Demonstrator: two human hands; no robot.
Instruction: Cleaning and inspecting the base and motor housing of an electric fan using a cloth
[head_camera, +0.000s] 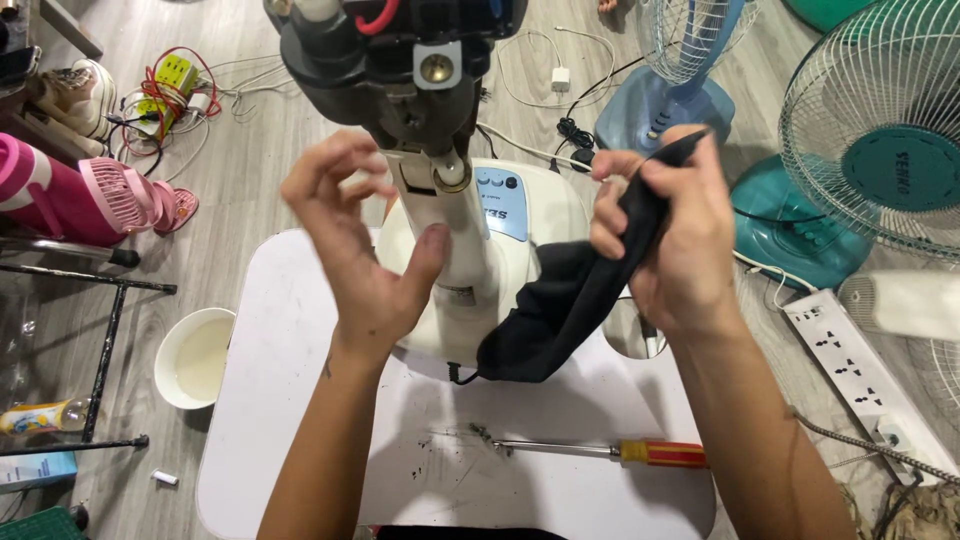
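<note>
Grey wood-look flooring strewn with fans and cables surrounds a white table (300, 330). On it stands a cream fan base (470, 250). Right hand (670, 230) pinches a black cloth (560, 310) draped near the base; left hand (365, 250) hovers, fingers spread. A screwdriver (600, 452) lies nearer.

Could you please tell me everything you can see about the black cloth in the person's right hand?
The black cloth looks like soft, matte fabric, crumpled and folded rather than spread out. Its upper end is pinched in the right hand, with the fingers wrapped around it. From there it hangs down and to the left, draping against the cream fan base, and its lower bunched end rests near the white table.
</note>
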